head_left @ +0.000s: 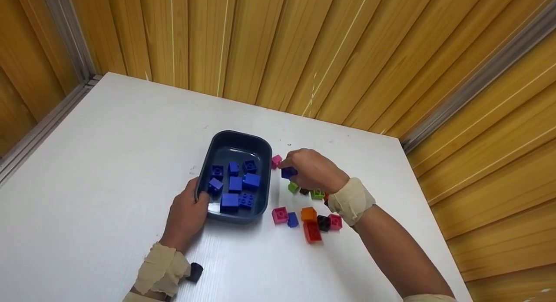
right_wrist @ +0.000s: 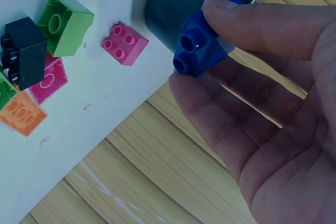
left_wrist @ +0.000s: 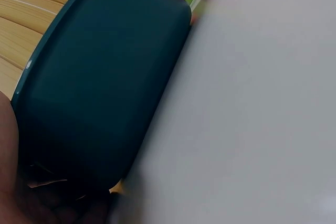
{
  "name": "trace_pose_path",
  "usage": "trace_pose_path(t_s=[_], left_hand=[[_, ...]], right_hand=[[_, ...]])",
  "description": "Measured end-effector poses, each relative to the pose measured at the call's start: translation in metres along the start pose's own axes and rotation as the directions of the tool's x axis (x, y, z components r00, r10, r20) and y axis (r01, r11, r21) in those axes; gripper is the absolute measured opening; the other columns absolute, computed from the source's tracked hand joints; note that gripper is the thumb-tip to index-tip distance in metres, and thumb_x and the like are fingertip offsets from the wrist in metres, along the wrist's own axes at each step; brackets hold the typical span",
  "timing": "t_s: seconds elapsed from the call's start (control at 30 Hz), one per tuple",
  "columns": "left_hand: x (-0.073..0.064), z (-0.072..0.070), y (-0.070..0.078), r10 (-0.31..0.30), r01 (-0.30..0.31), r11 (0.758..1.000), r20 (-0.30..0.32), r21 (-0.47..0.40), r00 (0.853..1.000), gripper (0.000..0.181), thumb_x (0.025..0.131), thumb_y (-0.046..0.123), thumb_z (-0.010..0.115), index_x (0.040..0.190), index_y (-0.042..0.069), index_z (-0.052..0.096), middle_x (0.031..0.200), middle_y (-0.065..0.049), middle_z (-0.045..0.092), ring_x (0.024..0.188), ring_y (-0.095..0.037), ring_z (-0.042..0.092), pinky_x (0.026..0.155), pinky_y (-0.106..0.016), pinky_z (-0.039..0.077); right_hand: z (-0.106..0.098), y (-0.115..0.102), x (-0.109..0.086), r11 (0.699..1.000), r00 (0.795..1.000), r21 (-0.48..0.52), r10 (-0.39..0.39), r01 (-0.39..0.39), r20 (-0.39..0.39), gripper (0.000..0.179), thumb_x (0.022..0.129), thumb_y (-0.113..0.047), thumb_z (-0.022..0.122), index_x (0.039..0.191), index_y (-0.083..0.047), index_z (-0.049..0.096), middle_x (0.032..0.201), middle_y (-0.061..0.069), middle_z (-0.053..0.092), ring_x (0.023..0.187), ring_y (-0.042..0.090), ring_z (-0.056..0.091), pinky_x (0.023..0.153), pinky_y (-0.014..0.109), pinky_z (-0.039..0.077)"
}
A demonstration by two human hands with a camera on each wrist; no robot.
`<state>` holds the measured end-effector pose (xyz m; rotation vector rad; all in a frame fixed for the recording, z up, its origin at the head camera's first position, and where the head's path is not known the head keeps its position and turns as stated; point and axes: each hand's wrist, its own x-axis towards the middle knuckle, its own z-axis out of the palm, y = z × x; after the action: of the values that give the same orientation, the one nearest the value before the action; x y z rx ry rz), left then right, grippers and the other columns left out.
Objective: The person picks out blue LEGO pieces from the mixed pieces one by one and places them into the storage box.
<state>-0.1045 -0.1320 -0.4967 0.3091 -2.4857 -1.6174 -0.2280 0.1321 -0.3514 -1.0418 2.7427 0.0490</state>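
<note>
My left hand [head_left: 186, 213] grips the near left side of a dark blue plastic tray [head_left: 236, 142], thumb over the rim. Several blue toy bricks [head_left: 235, 184] lie inside it, some tipped over. In the left wrist view, the tray's outer side [left_wrist: 105, 77] fills much of the picture. Just right of the tray, my right hand [head_left: 317, 168] pinches a blue toy brick [right_wrist: 195, 45] between thumb and fingers, its studs showing in the right wrist view. A pink brick [head_left: 276, 161] sits between that hand and the tray's right wall.
More bricks lie right of the tray on the white table [head_left: 108, 184]: a pink one [head_left: 280, 215], a small blue one [head_left: 292, 220], an orange one [head_left: 309, 214], a red one [head_left: 312, 232] and a black one [head_left: 323, 223]. A green brick [head_left: 317, 194] is partly under my right wrist. Wood-patterned walls [head_left: 243, 41] stand behind.
</note>
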Motion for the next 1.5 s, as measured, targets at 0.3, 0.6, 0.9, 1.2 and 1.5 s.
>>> trace_pose_path(t_s=[0.3,0.6,0.9,1.2,1.5], left_hand=[[-0.002,0.002,-0.003,-0.009,0.009,1.000,-0.014,-0.005,1.000,0.049,0.104,0.020,0.045,0.151,0.009,0.052,0.130,-0.017,0.072,0.105,-0.027,0.064,0.095,-0.050,0.050],[-0.002,0.004,-0.006,0.003,-0.003,1.000,-0.028,-0.009,1.000,0.047,0.104,0.019,0.046,0.149,0.007,0.054,0.135,-0.017,0.070,0.114,-0.029,0.066,0.101,-0.054,0.051],[0.000,0.005,-0.007,0.009,-0.009,1.000,-0.042,-0.010,0.999,0.046,0.103,0.018,0.049,0.147,0.008,0.056,0.127,-0.015,0.074,0.102,-0.026,0.064,0.094,-0.049,0.052],[0.002,0.007,-0.008,0.020,-0.020,1.000,-0.053,0.001,0.998,0.043,0.103,0.018,0.050,0.144,0.010,0.059,0.122,-0.014,0.075,0.098,-0.026,0.065,0.092,-0.050,0.052],[0.002,0.006,-0.010,0.015,-0.016,1.000,-0.061,-0.007,0.998,0.044,0.103,0.018,0.049,0.146,0.009,0.057,0.125,-0.014,0.075,0.104,-0.027,0.068,0.096,-0.051,0.053]], right_hand=[[-0.003,-0.012,0.026,0.998,0.998,-0.005,-0.065,0.065,-0.027,0.032,0.091,-0.008,0.078,0.121,-0.017,0.080,0.110,0.006,0.077,0.097,0.021,0.069,0.093,0.039,0.062],[-0.007,-0.022,0.057,0.996,0.996,-0.008,-0.085,0.085,-0.027,0.036,0.093,-0.007,0.076,0.129,-0.012,0.076,0.125,0.009,0.076,0.112,0.025,0.070,0.104,0.043,0.057],[-0.007,-0.032,0.088,0.996,1.000,0.087,0.006,-0.009,0.026,0.044,0.094,-0.007,0.072,0.137,-0.015,0.071,0.137,0.010,0.070,0.107,0.023,0.069,0.082,0.036,0.064],[-0.007,-0.035,0.110,0.997,0.998,0.049,-0.059,0.061,-0.038,0.040,0.092,-0.010,0.074,0.132,-0.012,0.073,0.132,0.009,0.073,0.115,0.024,0.068,0.108,0.044,0.054],[0.002,-0.041,0.139,0.996,1.000,0.087,-0.030,0.030,-0.008,0.042,0.088,-0.010,0.073,0.130,-0.012,0.073,0.128,0.009,0.073,0.111,0.023,0.066,0.105,0.043,0.055]])
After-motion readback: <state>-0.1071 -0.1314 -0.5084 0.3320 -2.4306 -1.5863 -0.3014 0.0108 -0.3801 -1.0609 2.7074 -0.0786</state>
